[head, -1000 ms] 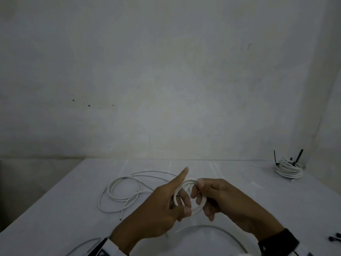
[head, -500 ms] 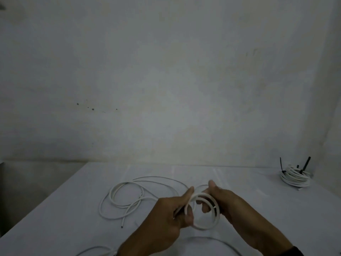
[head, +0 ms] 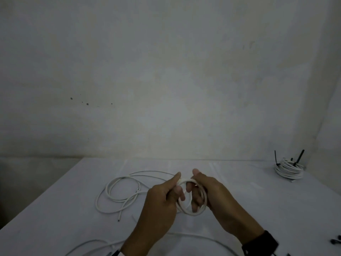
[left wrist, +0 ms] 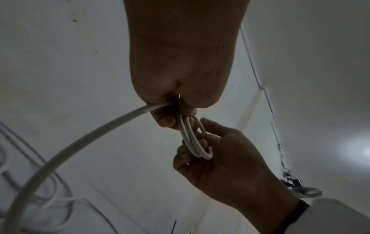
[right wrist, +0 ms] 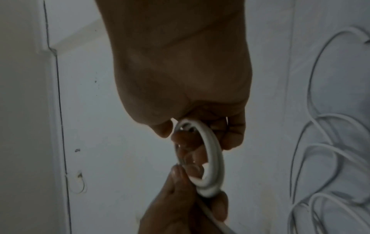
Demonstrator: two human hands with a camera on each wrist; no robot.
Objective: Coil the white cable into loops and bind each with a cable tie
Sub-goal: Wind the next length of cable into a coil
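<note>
- White cable (head: pixel 191 198): we hold a small coil of a few turns upright above the table, near its front middle; the loose remainder sprawls in wide loops (head: pixel 118 193) on the tabletop to the left, with one free end lying by the loops and another run curving along the near edge.
- Left hand (head: pixel 162 202): our fingers are curled round the coil's left side, thumb stretched along its top; a strand leaves the fist and arcs away in the left wrist view (left wrist: pixel 80 139).
- Right hand (head: pixel 212 193): our fingers are hooked through the coil's right side, thumb on top, gripping it.
- Finished bundle (head: pixel 288 168): white coil bound with black cable ties (head: pixel 299 157) standing up from it, at the far right corner of the table.
- Table (head: pixel 258 209): pale, plain top, reaching back to the wall.
- Wall (head: pixel 166 80): off-white, stained, with a few dark specks at left; a second wall meets it at right.
- Small dark items (head: pixel 335 246): near right edge, too cropped to identify.
</note>
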